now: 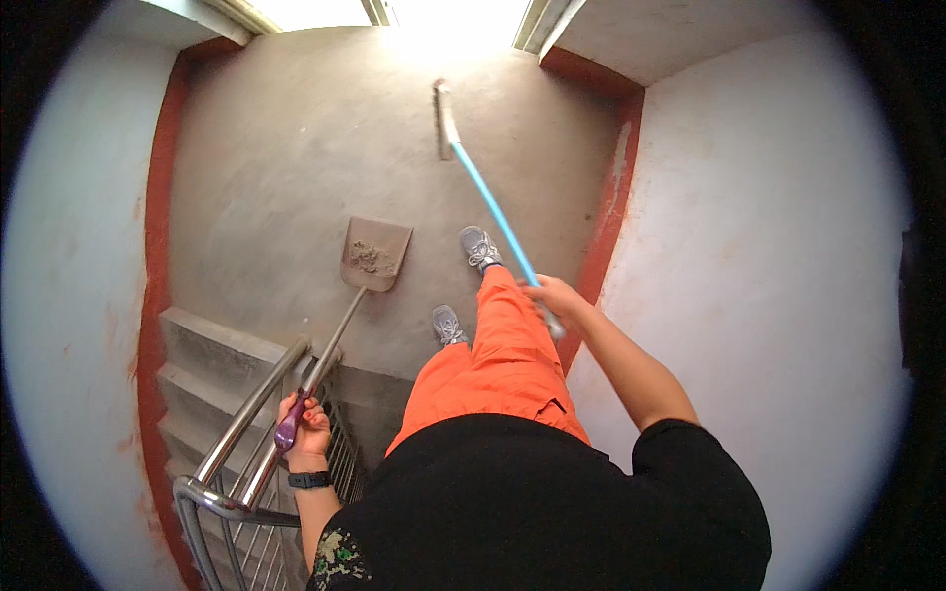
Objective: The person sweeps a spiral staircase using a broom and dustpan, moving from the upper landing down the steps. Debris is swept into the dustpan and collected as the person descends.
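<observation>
My left hand (309, 426) is closed round the purple grip of a long-handled dustpan (390, 239), beside the metal railing. The pan lies on the landing floor with a small heap of grey debris (371, 258) in it. In my right hand (554, 298) is the blue handle of a broom (490, 203), held at my right thigh. The broom's head reaches out to the far part of the landing, slightly blurred, with its dark bristles toward the left.
A shiny metal railing (241, 414) runs along my left side. Concrete stairs (212, 379) lie beyond it. White walls with a red base band (158, 227) flank the grey landing floor (286, 148). Bright light enters at the far end. My grey shoes (479, 246) stand on the landing.
</observation>
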`<state>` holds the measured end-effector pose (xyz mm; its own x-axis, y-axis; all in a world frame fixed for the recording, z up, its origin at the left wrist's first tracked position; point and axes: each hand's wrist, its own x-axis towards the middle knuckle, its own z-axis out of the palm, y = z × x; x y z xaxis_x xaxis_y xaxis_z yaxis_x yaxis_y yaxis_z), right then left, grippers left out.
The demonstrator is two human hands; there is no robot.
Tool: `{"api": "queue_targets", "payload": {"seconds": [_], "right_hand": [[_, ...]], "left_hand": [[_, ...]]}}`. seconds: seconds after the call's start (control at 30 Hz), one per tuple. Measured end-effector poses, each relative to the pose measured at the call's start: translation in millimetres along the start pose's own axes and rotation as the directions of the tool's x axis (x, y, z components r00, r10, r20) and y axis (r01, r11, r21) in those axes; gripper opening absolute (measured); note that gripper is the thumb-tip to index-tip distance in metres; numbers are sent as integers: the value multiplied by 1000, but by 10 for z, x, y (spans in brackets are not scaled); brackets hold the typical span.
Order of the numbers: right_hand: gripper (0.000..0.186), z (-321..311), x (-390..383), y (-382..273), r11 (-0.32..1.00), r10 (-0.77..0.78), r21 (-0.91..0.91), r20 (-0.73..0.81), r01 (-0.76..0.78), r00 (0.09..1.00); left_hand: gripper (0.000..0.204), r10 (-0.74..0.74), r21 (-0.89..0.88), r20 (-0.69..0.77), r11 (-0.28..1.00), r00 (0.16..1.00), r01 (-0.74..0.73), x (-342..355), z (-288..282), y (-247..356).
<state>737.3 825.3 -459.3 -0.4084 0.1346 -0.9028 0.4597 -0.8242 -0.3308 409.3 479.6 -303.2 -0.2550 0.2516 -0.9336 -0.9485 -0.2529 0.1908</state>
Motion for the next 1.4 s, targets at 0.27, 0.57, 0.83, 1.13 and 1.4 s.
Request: {"api": "queue_targets", "payload": {"seconds": [0.27, 0.57, 0.83, 1.13, 1.4], "right_hand": [[39, 1323, 1132, -974, 693, -196, -718, -92, 71, 976], [41, 200, 1046, -721, 378, -345, -917, -264, -124, 901], [48, -583, 303, 333, 518, -378, -817, -484, -252, 789], [41, -471, -528, 1185, 711, -256, -635, -634, -301, 730], [22, -869, -667, 552, 546, -459, -744, -651, -386, 605]], "left_hand": [[29, 8, -21, -69, 1000, 998, -10, -43, 64, -5], [29, 28, -8, -56, 1000, 998, -29, -40, 69, -24], [25, -21, 31, 17, 999, 1000, 21, 20, -28, 42], [20, -132, 134, 155, 985, 979, 111, 167, -164, 153], [24, -235, 108, 100, 969, 967, 224, 106, -96, 164]]}}
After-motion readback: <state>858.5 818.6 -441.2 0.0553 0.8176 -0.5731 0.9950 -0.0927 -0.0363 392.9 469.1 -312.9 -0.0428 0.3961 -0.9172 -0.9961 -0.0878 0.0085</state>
